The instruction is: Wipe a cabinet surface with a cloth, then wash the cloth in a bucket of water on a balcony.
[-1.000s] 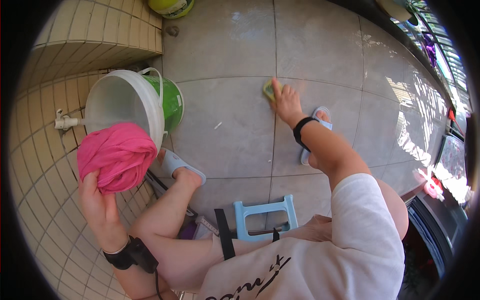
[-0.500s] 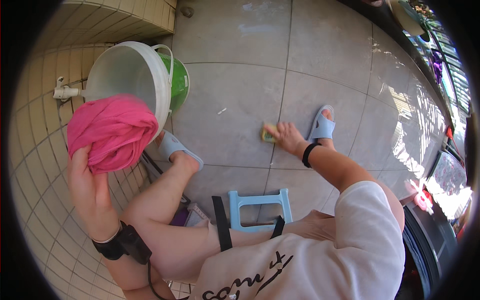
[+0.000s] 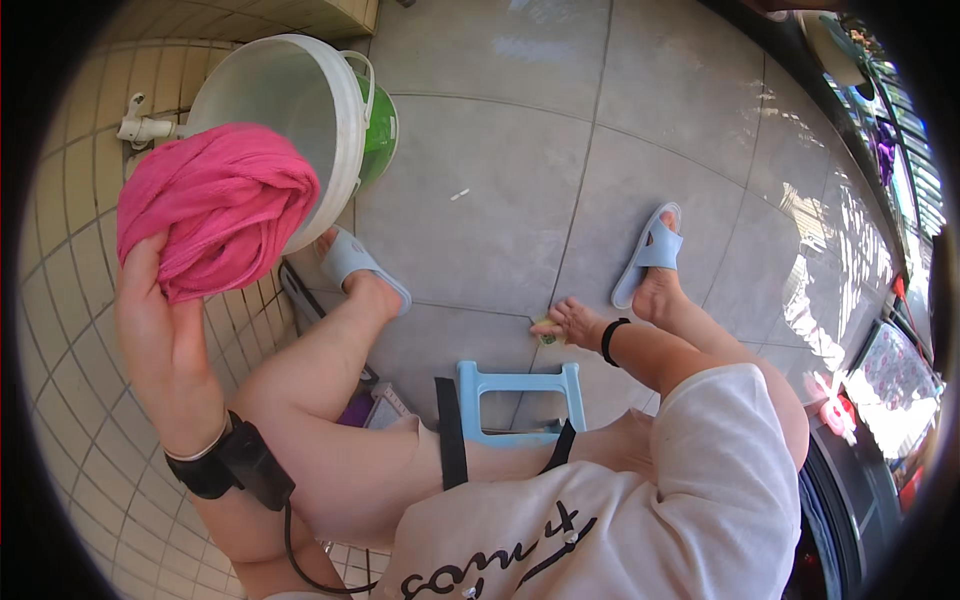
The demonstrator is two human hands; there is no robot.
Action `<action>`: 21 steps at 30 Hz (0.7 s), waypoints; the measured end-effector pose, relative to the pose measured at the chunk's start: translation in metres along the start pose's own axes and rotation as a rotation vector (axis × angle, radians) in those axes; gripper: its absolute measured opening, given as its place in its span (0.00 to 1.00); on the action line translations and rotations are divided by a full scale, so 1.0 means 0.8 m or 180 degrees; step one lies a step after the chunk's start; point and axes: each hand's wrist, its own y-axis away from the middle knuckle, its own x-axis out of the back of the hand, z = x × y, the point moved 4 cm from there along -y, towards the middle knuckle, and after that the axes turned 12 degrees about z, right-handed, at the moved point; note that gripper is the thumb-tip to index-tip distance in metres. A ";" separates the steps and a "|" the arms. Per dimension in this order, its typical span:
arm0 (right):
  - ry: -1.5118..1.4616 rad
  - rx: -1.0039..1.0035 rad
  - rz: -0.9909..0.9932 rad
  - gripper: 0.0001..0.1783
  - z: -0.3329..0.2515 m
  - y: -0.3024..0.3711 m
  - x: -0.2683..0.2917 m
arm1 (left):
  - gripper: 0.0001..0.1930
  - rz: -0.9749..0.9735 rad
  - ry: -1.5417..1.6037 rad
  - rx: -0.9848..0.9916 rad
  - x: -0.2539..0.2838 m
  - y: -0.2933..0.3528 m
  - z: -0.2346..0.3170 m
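In my left hand (image 3: 163, 325) is a bunched pink cloth (image 3: 215, 208), resting on the palm with the thumb over its near edge. It hangs in front of the white bucket (image 3: 346, 130), hiding part of the opening. My right hand (image 3: 580, 322) is low between my feet, just beyond the stool, with its fingers closed on a small yellow-green block (image 3: 548, 340). The fingers cover most of that block, so its kind is unclear.
Behind the white bucket is a green bucket (image 3: 381, 132). A white tap (image 3: 146, 128) sticks out of the tiled wall at left. A light-blue plastic stool (image 3: 515, 382) stands close to me. A small white scrap (image 3: 460, 194) lies on the grey floor tiles (image 3: 480, 250).
My right hand has drawn back toward the stool with the yellow-green block. The view has shifted a little; the pink cloth stays in my left hand by the bucket.
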 end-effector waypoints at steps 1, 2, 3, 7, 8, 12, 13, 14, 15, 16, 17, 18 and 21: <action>0.0084 -0.0355 0.0256 0.38 0.015 -0.015 -0.001 | 0.19 0.0039 -0.0049 -0.0039 0.010 -0.004 0.008; 0.0148 -0.0700 0.0520 0.39 0.037 -0.033 -0.002 | 0.16 -0.0006 0.0297 0.0144 0.022 -0.011 0.017; 0.0378 -0.1655 0.1005 0.38 0.084 -0.039 0.033 | 0.15 -0.0054 0.0627 0.0406 0.036 -0.007 0.015; -0.0257 -0.4445 0.1713 0.40 0.227 0.035 0.130 | 0.15 -0.0237 -0.1707 -0.1359 0.012 0.018 0.023; -0.0266 -0.4407 0.1734 0.40 0.208 0.027 0.130 | 0.15 -0.0203 -0.1732 -0.1352 0.012 0.015 0.024; -0.0339 -0.1335 -0.0022 0.36 0.030 -0.045 0.048 | 0.16 0.0206 0.0525 0.0299 0.026 0.004 0.015; -0.0244 -0.0636 0.0103 0.35 -0.019 -0.062 0.024 | 0.15 0.0154 -0.0001 -0.0187 0.034 0.009 0.022; -0.0113 -0.0153 0.0143 0.35 -0.055 -0.085 0.038 | 0.15 0.0106 -0.0553 -0.0662 0.040 0.015 0.024; -0.0407 -0.0112 0.0252 0.35 -0.072 -0.117 0.034 | 0.14 0.0033 -0.1075 -0.1136 0.040 0.020 0.025; -0.0419 -0.0091 0.0242 0.35 -0.079 -0.147 0.049 | 0.14 -0.0073 -0.1596 -0.1582 0.039 0.024 0.021; -0.0494 -0.0679 0.0339 0.35 -0.065 -0.163 0.070 | 0.14 -0.0114 -0.1542 -0.1551 0.034 0.022 0.010; -0.0578 -0.1168 0.0503 0.35 -0.058 -0.175 0.092 | 0.14 -0.0192 -0.1489 -0.1426 0.042 0.021 0.012; -0.0536 -0.1094 0.0466 0.35 -0.041 -0.122 0.085 | 0.15 0.0232 -0.0082 0.0053 0.066 -0.002 -0.001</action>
